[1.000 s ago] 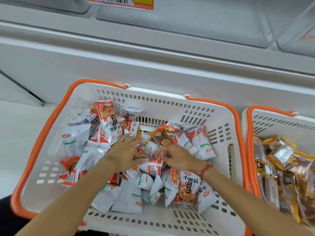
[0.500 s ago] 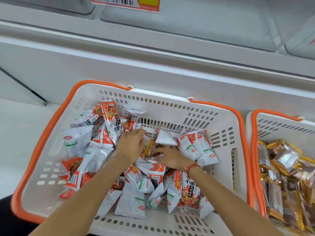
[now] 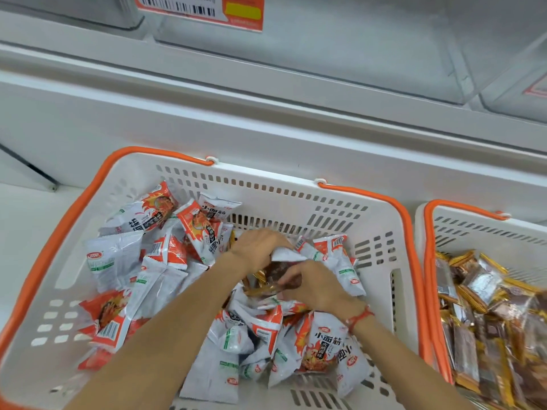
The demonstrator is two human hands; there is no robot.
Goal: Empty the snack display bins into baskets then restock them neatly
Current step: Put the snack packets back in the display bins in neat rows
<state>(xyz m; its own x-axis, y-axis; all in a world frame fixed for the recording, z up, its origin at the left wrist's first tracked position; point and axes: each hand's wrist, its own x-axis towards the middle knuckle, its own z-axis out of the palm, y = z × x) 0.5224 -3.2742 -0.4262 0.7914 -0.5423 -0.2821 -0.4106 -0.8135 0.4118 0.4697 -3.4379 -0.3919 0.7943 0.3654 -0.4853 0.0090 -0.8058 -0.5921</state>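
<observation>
Both hands are digging mid-basket point(image 3: 381, 214): right hand point(image 3: 313, 284) pinching a brown gold-edged packet point(image 3: 275, 272), left hand point(image 3: 257, 247) curling over white-orange packets point(image 3: 165, 261) at its 12 o'clock. Packets are looking light, crinkly and slippery; likely best gripped by the sealed edges.

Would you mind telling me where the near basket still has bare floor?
Bare floor shows in the left basket along its left wall and right wall. The middle is crowded with white-and-orange packets, where both hands work.
</observation>
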